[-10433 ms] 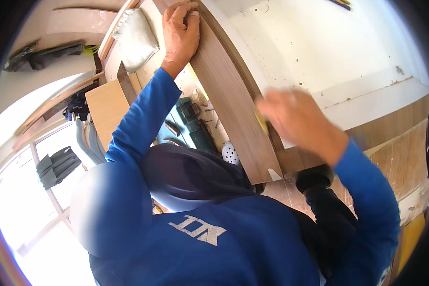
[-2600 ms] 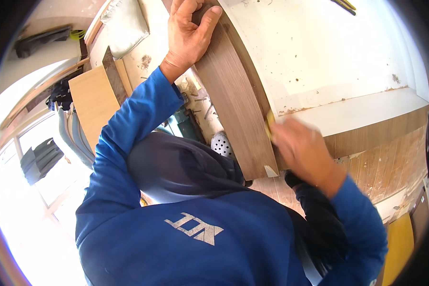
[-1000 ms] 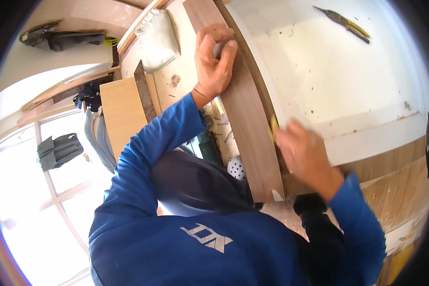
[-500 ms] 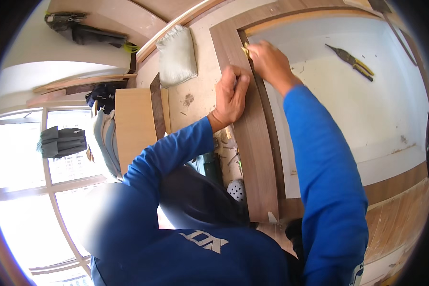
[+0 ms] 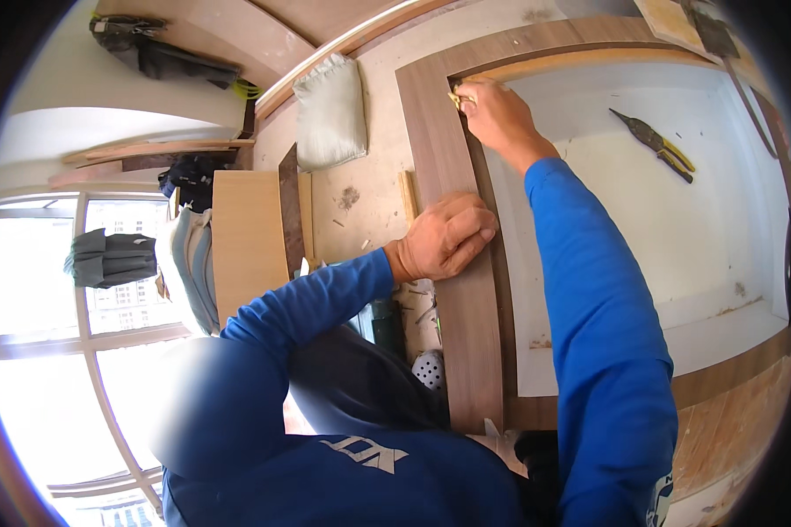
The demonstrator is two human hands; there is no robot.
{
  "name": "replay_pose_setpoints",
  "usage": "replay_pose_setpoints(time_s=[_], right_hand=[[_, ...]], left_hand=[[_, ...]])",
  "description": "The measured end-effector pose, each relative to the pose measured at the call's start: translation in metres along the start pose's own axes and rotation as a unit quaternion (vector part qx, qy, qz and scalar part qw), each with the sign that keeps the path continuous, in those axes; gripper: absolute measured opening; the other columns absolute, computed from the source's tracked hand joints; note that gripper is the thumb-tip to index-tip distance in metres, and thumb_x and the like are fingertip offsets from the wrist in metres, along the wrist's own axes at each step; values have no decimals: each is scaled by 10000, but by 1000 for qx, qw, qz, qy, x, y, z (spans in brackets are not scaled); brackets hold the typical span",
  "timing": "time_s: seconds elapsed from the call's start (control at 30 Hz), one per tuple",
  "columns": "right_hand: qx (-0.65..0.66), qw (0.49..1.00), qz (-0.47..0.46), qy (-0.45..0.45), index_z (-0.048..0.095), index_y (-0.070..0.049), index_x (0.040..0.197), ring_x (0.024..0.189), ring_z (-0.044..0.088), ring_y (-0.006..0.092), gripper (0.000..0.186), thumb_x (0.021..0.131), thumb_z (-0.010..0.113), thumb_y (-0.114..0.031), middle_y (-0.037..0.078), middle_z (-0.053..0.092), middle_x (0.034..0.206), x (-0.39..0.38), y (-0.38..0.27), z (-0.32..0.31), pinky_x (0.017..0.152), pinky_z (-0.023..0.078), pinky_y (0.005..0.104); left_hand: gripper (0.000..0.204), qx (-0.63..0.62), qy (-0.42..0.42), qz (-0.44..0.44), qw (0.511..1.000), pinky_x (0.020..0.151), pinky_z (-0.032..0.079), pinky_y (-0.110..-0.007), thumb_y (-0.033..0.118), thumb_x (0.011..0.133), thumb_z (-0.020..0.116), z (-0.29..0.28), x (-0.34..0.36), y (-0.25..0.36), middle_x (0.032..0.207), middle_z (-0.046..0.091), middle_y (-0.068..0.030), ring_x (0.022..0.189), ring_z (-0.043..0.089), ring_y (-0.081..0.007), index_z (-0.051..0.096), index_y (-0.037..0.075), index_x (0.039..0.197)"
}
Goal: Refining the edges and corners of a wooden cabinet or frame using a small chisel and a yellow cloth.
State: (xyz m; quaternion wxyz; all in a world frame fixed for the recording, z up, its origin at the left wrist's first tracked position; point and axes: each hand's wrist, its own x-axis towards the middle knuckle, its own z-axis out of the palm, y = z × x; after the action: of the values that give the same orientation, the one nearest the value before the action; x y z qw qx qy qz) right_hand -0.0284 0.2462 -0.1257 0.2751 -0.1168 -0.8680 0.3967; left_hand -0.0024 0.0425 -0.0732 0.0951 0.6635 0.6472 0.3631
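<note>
A wood-grain frame point(image 5: 471, 351) surrounds a white recessed panel point(image 5: 624, 263). At the frame's far left inner corner, my right hand point(image 5: 501, 119) is closed in a pinch on a small brass-coloured piece point(image 5: 455, 98). My left hand point(image 5: 451, 235) rests nearer to me on the left board of the frame, its fingers curled in; whether anything is inside them is hidden. Tin snips point(image 5: 652, 145) with yellow and black handles lie on the white panel, to the right of my right hand.
Left of the frame are a pale stuffed bag point(image 5: 331, 111), a wood strip point(image 5: 408, 198) and a light wooden box point(image 5: 249, 237). Debris and a green case point(image 5: 385, 327) lie near my legs, by a dotted white shoe point(image 5: 429, 370). A dark metal bar point(image 5: 751, 110) crosses the far right.
My left hand has moved nearer and to the right along the board, its fingers more curled. My right hand stays at the corner with the brass-coloured piece. The view has shifted slightly.
</note>
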Motion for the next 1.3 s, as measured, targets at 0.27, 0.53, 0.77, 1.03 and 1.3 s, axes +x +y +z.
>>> replay_pose_setpoints(time_s=[0.27, 0.53, 0.77, 1.03, 1.3], right_hand=[[40, 997, -9, -61, 708, -118, 1054, 927, 690, 406, 129, 982, 630, -192, 153, 678, 1020, -79, -42, -32, 794, 565, 514], [-19, 1000, -24, 2, 724, -65, 1173, 993, 679, 413, 239, 970, 660, -175, 183, 712, 1073, 21, 13, 9, 838, 556, 506], [62, 996, -5, -67, 725, -119, 1127, 902, 705, 382, 175, 972, 654, -159, 128, 693, 1016, -76, -40, -26, 765, 577, 498], [-20, 1000, 18, -3, 739, -74, 1157, 974, 693, 395, 214, 967, 663, -134, 154, 717, 1054, 9, -2, 10, 832, 563, 488], [4, 1000, -9, -23, 751, -118, 1165, 955, 703, 389, 230, 977, 639, -191, 178, 737, 1053, -23, -24, 0, 834, 576, 497]], left_hand=[[111, 49, -12, 13, 999, 778, 509, -444, 62, 936, 670, -17, -7, -1, 943, 624, -106, 835, 623, -340, 617, 68, 1033], [76, 10, -65, 19, 998, 808, 513, -449, 49, 950, 641, -6, 4, -4, 954, 632, -129, 878, 628, -347, 617, 45, 1021], [56, 50, -20, -14, 998, 794, 515, -438, 56, 949, 655, -18, -6, 6, 947, 627, -121, 857, 628, -343, 628, 48, 997], [95, 45, -25, -34, 998, 790, 521, -440, 110, 945, 697, 1, -1, 0, 955, 613, -115, 871, 629, -342, 637, 54, 994], [82, 71, -12, -40, 997, 765, 521, -433, 84, 943, 694, -17, 0, 5, 938, 610, -119, 856, 630, -337, 636, 45, 984]])
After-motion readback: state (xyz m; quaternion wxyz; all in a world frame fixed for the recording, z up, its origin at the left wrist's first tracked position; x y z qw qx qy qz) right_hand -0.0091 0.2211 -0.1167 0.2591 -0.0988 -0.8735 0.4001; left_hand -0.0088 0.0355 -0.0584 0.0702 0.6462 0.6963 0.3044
